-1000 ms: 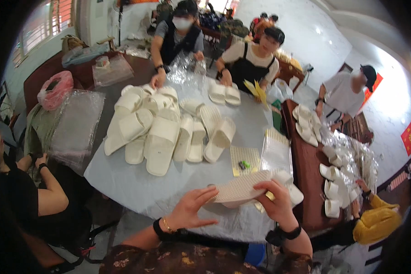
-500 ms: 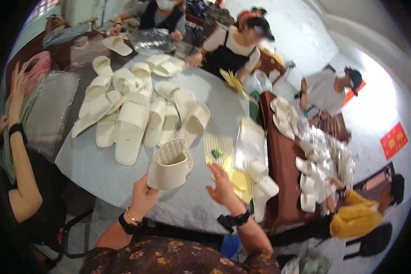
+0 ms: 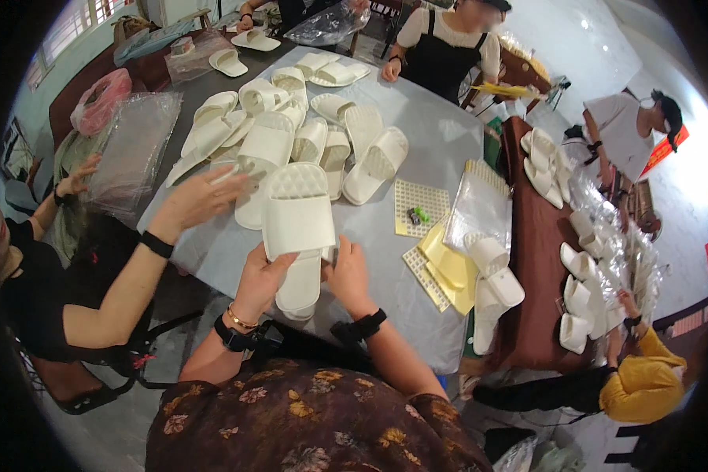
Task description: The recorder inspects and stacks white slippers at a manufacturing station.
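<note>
Looking down from my head, I am holding a white slipper (image 3: 297,228) over the near edge of the grey tabletop (image 3: 440,141). My left hand (image 3: 261,277) is gripping its left side, fingers clamped on the sole, and my right hand (image 3: 348,271) is pressing against its right side, fingers closed on it. A co-worker's hand (image 3: 197,200) is reaching in from my left toward the pile of white slippers (image 3: 291,130). Yellow perforated sheets (image 3: 440,263) are lying just to my right.
</note>
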